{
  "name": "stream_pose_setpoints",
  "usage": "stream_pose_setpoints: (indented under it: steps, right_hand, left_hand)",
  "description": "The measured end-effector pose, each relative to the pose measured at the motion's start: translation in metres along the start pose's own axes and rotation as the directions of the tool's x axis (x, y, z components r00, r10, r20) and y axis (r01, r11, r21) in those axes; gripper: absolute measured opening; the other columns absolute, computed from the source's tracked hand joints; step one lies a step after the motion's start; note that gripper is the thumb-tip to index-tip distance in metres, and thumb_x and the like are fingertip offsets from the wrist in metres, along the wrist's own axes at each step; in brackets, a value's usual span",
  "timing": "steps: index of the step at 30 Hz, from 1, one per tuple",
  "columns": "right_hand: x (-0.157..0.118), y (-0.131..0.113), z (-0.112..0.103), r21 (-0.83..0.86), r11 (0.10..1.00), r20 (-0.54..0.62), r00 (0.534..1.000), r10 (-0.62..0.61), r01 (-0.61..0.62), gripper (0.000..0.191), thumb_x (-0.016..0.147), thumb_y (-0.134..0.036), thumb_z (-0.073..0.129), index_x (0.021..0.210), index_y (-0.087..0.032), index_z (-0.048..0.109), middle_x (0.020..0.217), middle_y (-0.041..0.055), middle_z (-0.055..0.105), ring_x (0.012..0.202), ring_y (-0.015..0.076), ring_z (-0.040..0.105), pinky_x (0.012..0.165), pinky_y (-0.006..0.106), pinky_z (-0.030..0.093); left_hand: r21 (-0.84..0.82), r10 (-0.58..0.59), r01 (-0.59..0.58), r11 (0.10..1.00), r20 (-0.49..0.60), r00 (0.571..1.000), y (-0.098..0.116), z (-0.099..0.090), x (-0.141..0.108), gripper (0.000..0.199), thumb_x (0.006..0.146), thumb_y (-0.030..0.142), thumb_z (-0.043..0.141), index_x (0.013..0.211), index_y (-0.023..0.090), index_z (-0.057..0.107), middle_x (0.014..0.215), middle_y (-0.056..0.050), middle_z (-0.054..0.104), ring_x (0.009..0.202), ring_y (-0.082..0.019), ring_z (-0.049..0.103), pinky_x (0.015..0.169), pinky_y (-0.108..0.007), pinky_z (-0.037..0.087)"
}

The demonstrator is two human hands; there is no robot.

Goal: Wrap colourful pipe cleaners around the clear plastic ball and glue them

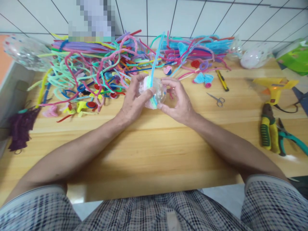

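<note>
Between my two hands, just above the table, is a clear round ball (160, 91) with coloured specks inside. A light blue pipe cleaner (155, 62) lies across the ball, and its free end sticks up and away from me. My left hand (137, 99) grips the ball from the left, its thumb pressing on the coloured band over the front. From the right, my right hand (178, 101) holds the ball's side with curved fingers and thumb near the band's lower end. The underside of the ball is hidden.
Tangled pipe cleaners (108, 64) pile along the back. On the right lie a yellow utility knife (222, 80), small scissors (216, 100), a yellow glue gun (273, 88) and pliers (268, 128). More clear balls (256, 57) stand behind; a purple tassel (22, 128) lies left.
</note>
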State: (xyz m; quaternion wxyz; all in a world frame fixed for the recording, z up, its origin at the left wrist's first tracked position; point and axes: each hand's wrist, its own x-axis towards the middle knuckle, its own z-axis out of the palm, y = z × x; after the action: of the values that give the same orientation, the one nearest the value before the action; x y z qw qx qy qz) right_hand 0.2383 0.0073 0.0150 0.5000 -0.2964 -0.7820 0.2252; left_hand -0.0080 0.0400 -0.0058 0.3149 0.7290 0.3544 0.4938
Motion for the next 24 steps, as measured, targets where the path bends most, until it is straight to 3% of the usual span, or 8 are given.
stream_pose_setpoints:
  steps: [12, 20, 24]
  right_hand:
    - [-0.001, 0.0, -0.002, -0.048, 0.99, 0.068, 0.988, 0.136, -0.133, 0.075, 0.089, -0.043, 0.095, 0.154, -0.036, 0.059, 0.168, 0.0114, 0.066, 0.159, 0.0403, 0.06, 0.126, 0.066, 0.06]
    - [0.002, -0.004, -0.005, -0.025, 0.995, 0.062, 0.993, 0.103, -0.101, 0.068, 0.091, -0.043, 0.093, 0.15, -0.036, 0.06, 0.163, 0.0117, 0.067, 0.155, 0.0377, 0.064, 0.122, 0.062, 0.064]
    - [0.003, -0.007, -0.004, -0.013, 0.994, 0.028, 0.994, 0.11, -0.109, 0.064, 0.089, -0.034, 0.093, 0.145, -0.035, 0.062, 0.159, 0.011, 0.069, 0.152, 0.0365, 0.066, 0.121, 0.061, 0.065]
  left_hand:
    - [-0.036, -0.054, 0.052, 0.998, -0.041, 0.998, 0.018, 0.007, -0.006, 0.066, 0.107, 0.081, 0.072, 0.15, 0.032, 0.06, 0.141, -0.008, 0.071, 0.131, -0.034, 0.073, 0.12, -0.057, 0.064]
    - [0.012, -0.028, 0.028, 1.0, -0.025, 0.999, 0.011, 0.007, -0.007, 0.063, 0.109, 0.08, 0.069, 0.153, 0.036, 0.056, 0.143, -0.008, 0.07, 0.136, -0.034, 0.071, 0.121, -0.057, 0.063]
    - [0.061, 0.014, -0.012, 0.998, -0.035, 0.999, 0.011, 0.007, -0.008, 0.064, 0.109, 0.081, 0.068, 0.155, 0.039, 0.054, 0.146, -0.009, 0.069, 0.134, -0.034, 0.072, 0.118, -0.058, 0.064]
